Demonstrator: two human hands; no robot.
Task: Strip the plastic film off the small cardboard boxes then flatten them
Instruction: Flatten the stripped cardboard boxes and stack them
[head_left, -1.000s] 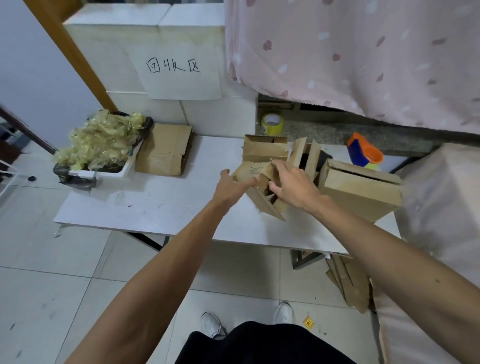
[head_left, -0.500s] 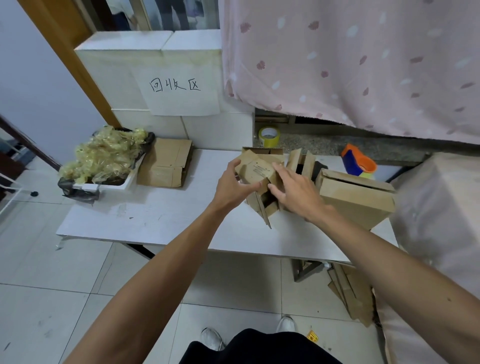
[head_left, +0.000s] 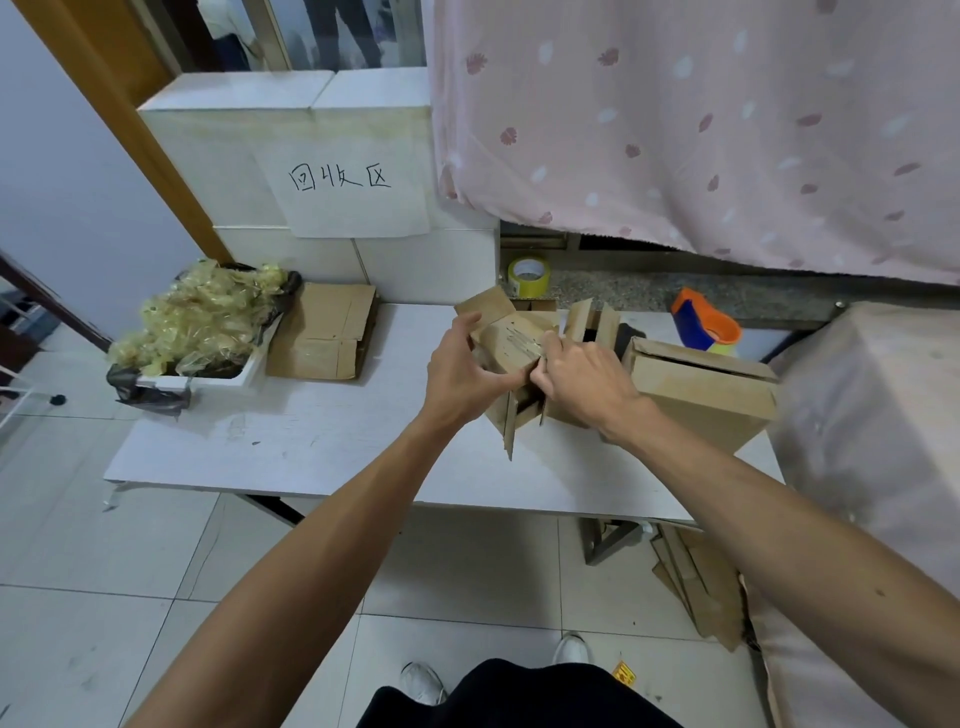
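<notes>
Both hands are gripping one small cardboard box (head_left: 511, 340) above the middle of the white desk (head_left: 291, 447), a bit toward the far edge. The left hand (head_left: 460, 371) is wrapping around the box's left side, thumb across the near face and fingers (head_left: 464, 325) curled over the far top corner. The right hand (head_left: 584, 376) is closing on the right side, its fingers (head_left: 546, 345) pinching at the top face where a printed label is showing; can't tell if it's film or cardboard that they're catching. The box is tilting, with its bottom flaps (head_left: 514, 415) hanging open toward the desk.

Just behind it, some more small boxes (head_left: 592, 322) are standing with flaps up. To the right, a larger cardboard box (head_left: 701, 389) is sitting at the desk's right edge, right next to the right wrist. At the far left of the desk, a stack of flattened cardboard (head_left: 322, 338) is lying flat, and beside that a white tray (head_left: 208, 379) is holding a heap of crumpled yellowish plastic film (head_left: 202, 317).

On the ledge past the desk, a yellow tape roll (head_left: 529, 275) is sitting near the tiled wall and an orange and blue tape dispenser (head_left: 704, 325) is further right. A paper sign (head_left: 345, 192) with handwriting is hanging on the white tiles, and a pink curtain (head_left: 701, 130) is covering the far right. More cardboard pieces (head_left: 696, 582) are leaning on the floor under the desk's right end.
</notes>
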